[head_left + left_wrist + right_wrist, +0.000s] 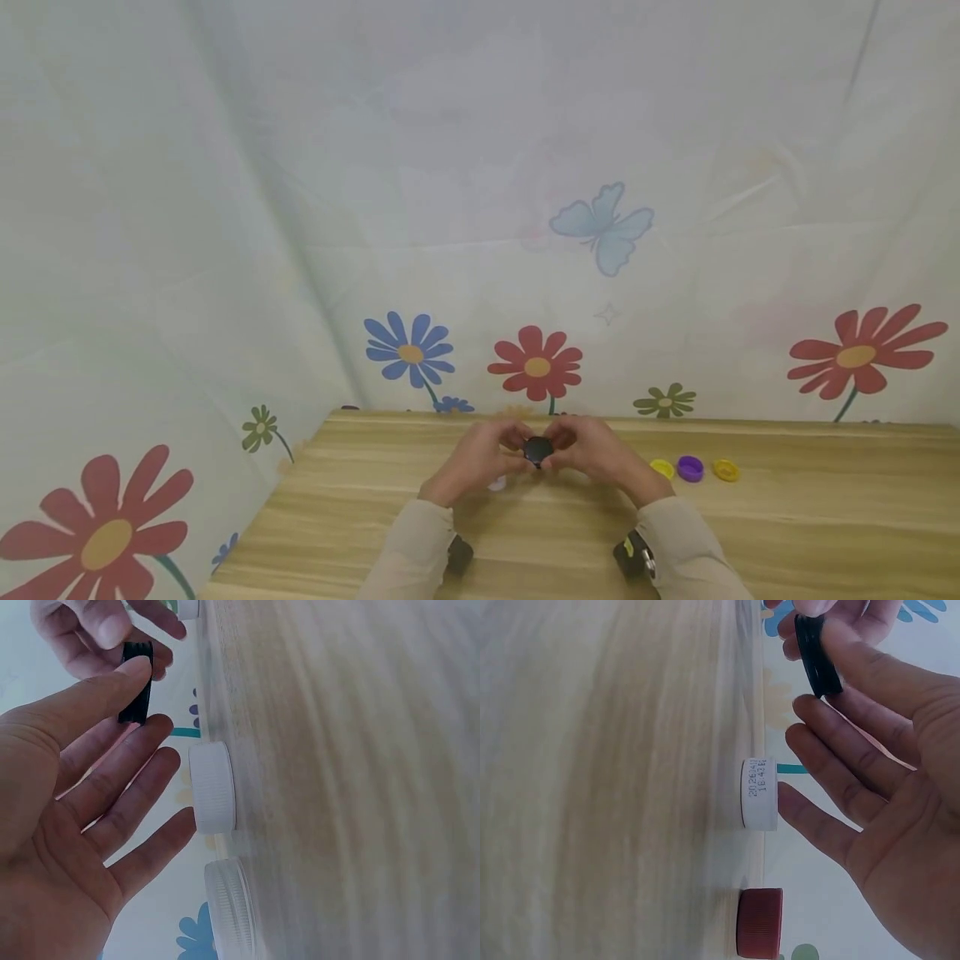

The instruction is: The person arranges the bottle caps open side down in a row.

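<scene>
A ridged black bottle cap is held up between both hands above the table. My left hand pinches it between thumb and fingers from the left. From the other side, my right hand pinches it too. In the left wrist view, the left thumb lies over the black cap and the lower fingers are spread. The right wrist view has the right thumb against the black cap, with the other fingers extended. Beneath the left hand, a pale cap is partly hidden.
On the wooden table, yellow, purple and golden caps lie right of the hands. White and clear ribbed caps stand near the left hand. A printed white cap and red cap are by the right hand.
</scene>
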A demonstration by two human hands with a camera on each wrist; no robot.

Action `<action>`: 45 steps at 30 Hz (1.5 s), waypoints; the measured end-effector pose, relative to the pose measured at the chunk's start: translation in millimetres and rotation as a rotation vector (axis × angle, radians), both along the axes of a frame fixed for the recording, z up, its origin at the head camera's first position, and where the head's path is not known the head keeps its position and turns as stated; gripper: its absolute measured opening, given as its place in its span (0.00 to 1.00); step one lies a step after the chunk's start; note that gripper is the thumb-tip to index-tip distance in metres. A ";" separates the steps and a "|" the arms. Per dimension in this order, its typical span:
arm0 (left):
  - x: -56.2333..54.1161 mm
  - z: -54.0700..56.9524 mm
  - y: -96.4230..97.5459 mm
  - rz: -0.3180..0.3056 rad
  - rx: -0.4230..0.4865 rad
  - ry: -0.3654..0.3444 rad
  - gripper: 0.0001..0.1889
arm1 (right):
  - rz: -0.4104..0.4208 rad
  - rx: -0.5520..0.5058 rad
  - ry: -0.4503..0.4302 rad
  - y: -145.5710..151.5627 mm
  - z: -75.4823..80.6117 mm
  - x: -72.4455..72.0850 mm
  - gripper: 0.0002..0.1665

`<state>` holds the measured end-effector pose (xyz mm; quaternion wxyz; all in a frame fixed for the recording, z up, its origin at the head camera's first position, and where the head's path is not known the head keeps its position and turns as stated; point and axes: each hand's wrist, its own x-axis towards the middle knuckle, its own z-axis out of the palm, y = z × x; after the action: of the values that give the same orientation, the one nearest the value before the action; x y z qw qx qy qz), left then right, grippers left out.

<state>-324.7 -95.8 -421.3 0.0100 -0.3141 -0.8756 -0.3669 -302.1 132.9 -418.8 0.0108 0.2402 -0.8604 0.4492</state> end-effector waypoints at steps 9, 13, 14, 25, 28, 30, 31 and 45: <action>-0.9 0.0 -3.1 0.016 -0.035 -0.008 0.16 | 0.014 0.005 0.008 -5.3 -0.3 -0.8 0.17; -1.8 -0.8 -4.3 0.017 -0.052 -0.004 0.16 | 0.009 0.023 0.005 -8.1 -0.8 -0.5 0.17; -2.0 -0.7 -4.6 0.015 -0.055 -0.003 0.16 | 0.009 0.030 0.006 -8.5 -1.1 -0.5 0.17; -1.5 0.3 -5.9 0.005 -0.068 -0.034 0.18 | 0.025 0.088 0.003 -11.5 -1.3 0.0 0.18; -1.2 -0.6 -5.7 0.010 -0.077 -0.046 0.18 | 0.024 0.108 0.013 -12.8 -1.7 0.1 0.18; -1.0 -1.1 -5.6 0.010 -0.084 -0.051 0.18 | 0.021 0.119 0.019 -13.2 -2.2 0.4 0.18; -1.1 -1.5 -5.5 0.009 -0.087 -0.052 0.18 | 0.016 0.127 0.016 -13.4 -2.1 0.7 0.18; 0.0 -3.5 -3.5 -0.014 -0.079 -0.104 0.16 | 0.056 0.194 0.061 -13.7 -3.9 1.0 0.18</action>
<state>-324.6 -99.3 -424.9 -0.0506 -0.3009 -0.8864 -0.3480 -301.1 119.2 -422.8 0.0012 0.2777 -0.8921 0.3564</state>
